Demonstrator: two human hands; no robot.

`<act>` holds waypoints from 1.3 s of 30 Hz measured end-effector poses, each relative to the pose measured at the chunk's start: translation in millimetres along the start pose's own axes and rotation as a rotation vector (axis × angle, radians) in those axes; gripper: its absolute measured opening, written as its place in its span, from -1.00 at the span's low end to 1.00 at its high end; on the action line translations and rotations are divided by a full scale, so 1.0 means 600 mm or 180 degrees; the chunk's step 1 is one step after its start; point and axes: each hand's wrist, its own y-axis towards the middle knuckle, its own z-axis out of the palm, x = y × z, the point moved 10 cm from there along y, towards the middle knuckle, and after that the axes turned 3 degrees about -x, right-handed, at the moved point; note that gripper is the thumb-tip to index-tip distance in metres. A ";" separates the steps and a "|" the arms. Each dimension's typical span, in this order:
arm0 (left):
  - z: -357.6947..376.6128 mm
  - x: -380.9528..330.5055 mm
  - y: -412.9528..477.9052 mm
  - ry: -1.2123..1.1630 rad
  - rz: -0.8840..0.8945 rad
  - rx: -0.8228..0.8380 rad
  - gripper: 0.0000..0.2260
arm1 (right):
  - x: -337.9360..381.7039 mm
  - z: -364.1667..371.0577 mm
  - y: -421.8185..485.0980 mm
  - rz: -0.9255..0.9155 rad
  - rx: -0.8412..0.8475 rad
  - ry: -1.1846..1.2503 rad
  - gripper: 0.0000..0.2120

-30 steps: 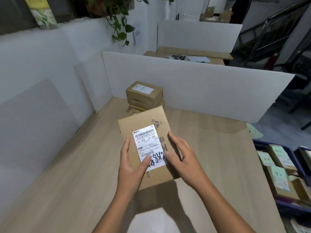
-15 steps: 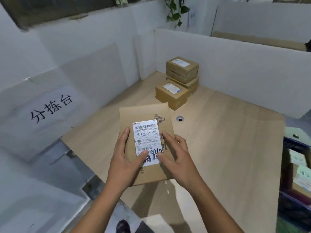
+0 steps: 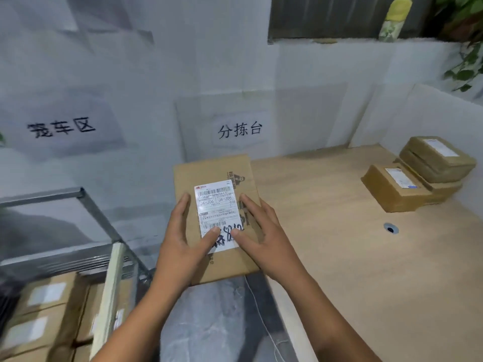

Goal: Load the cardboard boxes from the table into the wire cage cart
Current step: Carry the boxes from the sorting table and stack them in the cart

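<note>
Cardboard box (image 3: pixel 209 171), flat and brown with a white shipping label (image 3: pixel 218 205) on its top face, sits between both hands at the left edge of the table (image 3: pixel 366 270). Its far right part overlaps the tabletop, while its near end juts out over the strip of floor (image 3: pixel 222 322) between table and cart. The left hand (image 3: pixel 183 246) lies on the box's left side and the right hand (image 3: pixel 264 239) on its right. Each has its fingers straight and slightly spread flat on the top face, with the thumb tip pressed on the lower part of the label. What carries the box from beneath cannot be seen. To the left stands the wire cage cart (image 3: pixel 86 205), its metal top rail and corner post just beside the left forearm. Inside it, labelled boxes (image 3: pixel 44 296) are packed close together, blurred in this view. The floor strip between the cart's post and the table edge is narrow and holds both forearms. On the table, well apart to the far right, a stack of boxes (image 3: pixel 439 159) stands near the white partition (image 3: pixel 431 113) with a single box (image 3: pixel 397 186) touching its near side. A small round hole (image 3: pixel 390 228) lies near these, and bare tabletop stretches between them and the right hand.
</note>
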 end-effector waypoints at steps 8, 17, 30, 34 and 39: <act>-0.385 0.113 -0.203 0.0369 -0.0759 -0.1400 -0.21 | 0.146 0.381 -0.083 -0.0542 0.1394 -0.0168 -0.32; -0.637 0.224 -0.474 0.0274 -0.1576 -0.2874 -0.33 | 0.240 0.735 -0.243 -0.1221 0.2985 -0.0448 -0.34; -0.689 0.364 -0.686 0.0303 -0.3087 -0.4346 -0.29 | 0.161 1.046 -0.391 -0.1569 0.5011 -0.0675 -0.30; -0.696 0.421 -0.714 0.0521 -0.3444 -0.4385 -0.25 | 0.109 1.116 -0.432 -0.1464 0.5404 -0.0787 -0.33; -0.694 0.563 -0.749 0.0035 -0.3540 -0.4335 -0.35 | 0.010 1.195 -0.448 -0.1222 0.5290 -0.0881 -0.41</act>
